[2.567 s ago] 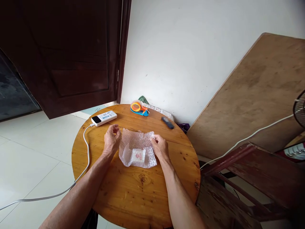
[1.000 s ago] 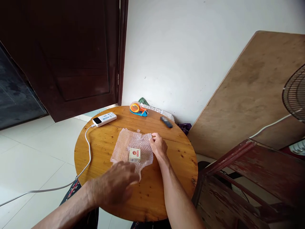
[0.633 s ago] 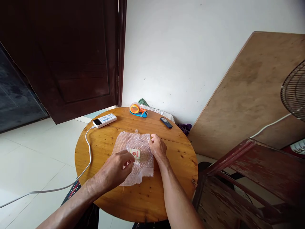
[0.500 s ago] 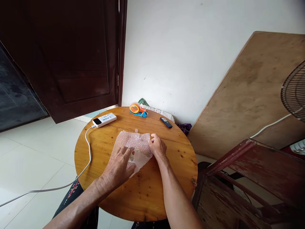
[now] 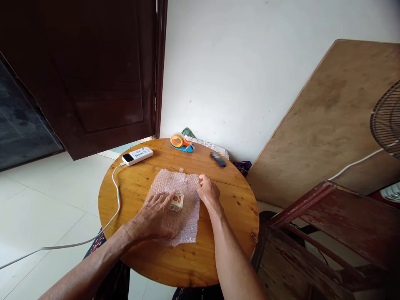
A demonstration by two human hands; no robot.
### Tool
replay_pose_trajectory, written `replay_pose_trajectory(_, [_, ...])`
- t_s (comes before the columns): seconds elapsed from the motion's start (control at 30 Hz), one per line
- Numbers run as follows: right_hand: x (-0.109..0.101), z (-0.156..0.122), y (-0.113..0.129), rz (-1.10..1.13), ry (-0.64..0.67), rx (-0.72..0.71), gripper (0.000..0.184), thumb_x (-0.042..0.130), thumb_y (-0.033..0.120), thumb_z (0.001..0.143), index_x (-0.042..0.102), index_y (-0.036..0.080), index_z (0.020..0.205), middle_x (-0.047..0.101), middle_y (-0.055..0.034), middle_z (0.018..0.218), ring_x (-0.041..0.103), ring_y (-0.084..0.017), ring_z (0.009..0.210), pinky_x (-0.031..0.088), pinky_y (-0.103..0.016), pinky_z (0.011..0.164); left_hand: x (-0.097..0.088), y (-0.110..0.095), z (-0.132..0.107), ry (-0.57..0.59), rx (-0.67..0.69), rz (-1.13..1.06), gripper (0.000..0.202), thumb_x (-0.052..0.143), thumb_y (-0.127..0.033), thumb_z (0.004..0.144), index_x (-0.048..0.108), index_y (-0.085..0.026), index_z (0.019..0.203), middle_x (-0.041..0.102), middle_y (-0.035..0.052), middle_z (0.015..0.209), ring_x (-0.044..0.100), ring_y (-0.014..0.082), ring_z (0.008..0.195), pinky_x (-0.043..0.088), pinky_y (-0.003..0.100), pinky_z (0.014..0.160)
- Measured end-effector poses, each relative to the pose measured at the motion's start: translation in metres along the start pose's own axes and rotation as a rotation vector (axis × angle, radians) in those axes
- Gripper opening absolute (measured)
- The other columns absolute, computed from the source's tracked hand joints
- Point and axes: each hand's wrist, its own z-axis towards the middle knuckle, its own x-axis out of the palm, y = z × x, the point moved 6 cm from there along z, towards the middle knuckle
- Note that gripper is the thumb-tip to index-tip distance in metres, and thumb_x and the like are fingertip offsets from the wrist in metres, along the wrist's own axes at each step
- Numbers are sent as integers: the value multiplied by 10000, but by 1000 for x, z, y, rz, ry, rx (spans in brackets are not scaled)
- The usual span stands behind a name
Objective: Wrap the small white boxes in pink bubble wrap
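A sheet of clear bubble wrap (image 5: 187, 227) lies spread on the round wooden table (image 5: 228, 198). On the sheet sits a small white box (image 5: 176, 201) with red print. My left hand (image 5: 156, 212) rests over the wrap's left part, fingers stretched and thumb apart, close against the box's left side. At the wrap's upper right edge, my right hand (image 5: 208, 191) has its fingers curled in a pinch at the sheet's border; the fingertips are partly hidden.
Toward the back stand an orange and blue tape dispenser (image 5: 181, 142) and a dark, blurred, slim object (image 5: 218, 159). A white power bank (image 5: 137, 156) with a white cable (image 5: 117, 196) lies at the left. A wooden chair (image 5: 312, 229) is right of the table.
The wrap's right part, folded over the box before, now lies flat, and the box is uncovered. My left hand has shifted slightly left and down; my right hand has barely moved.
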Motion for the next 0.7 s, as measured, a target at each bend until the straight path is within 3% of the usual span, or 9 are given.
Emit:
replay_pose_trajectory(0.13, [-2, 0, 0, 22, 13, 1, 367, 524, 156, 850, 618, 269, 1186, 741, -39, 924, 676, -231, 915, 405, -279, 693, -2, 1, -4, -48, 25, 16, 1085, 716, -309, 563, 243, -148, 1526, 421, 175, 1504, 360, 350, 1407, 268, 511, 1183])
replay_pose_trajectory(0.3, [-3, 2, -3, 85, 20, -1, 365, 558, 148, 822, 628, 270, 1159, 743, -6, 895, 672, -211, 894, 390, -264, 665, 3, -17, -19, -42, 4, 66, 1024, 656, -228, 583, 273, -224, 1532, 227, 177, 1608, 204, 402, 1477, 196, 568, 1191])
replay_pose_trajectory(0.5, [-17, 5, 2, 192, -28, -43, 355, 557, 230, 841, 610, 231, 1191, 735, -3, 962, 664, -173, 849, 430, -250, 684, 16, -23, -26, -87, -42, -10, 1011, 685, -234, 617, 262, -291, 1533, 121, 170, 1634, 196, 456, 1467, 245, 609, 1154])
replay_pose_trajectory(0.6, [-38, -9, 23, 338, -87, -206, 354, 549, 248, 825, 624, 216, 1170, 721, -13, 954, 657, -174, 833, 470, -263, 738, 16, -23, -25, -71, -54, -30, 1044, 727, -281, 612, 244, -280, 1537, 142, 179, 1626, 201, 455, 1466, 224, 611, 1166])
replay_pose_trajectory(0.7, [-49, -40, 58, 452, 67, -521, 361, 586, 253, 802, 648, 205, 1154, 718, -36, 1028, 658, -183, 921, 489, -274, 833, 14, -26, -25, -46, -79, -62, 1085, 775, -353, 605, 229, -230, 1535, 185, 209, 1609, 207, 440, 1468, 194, 610, 1184])
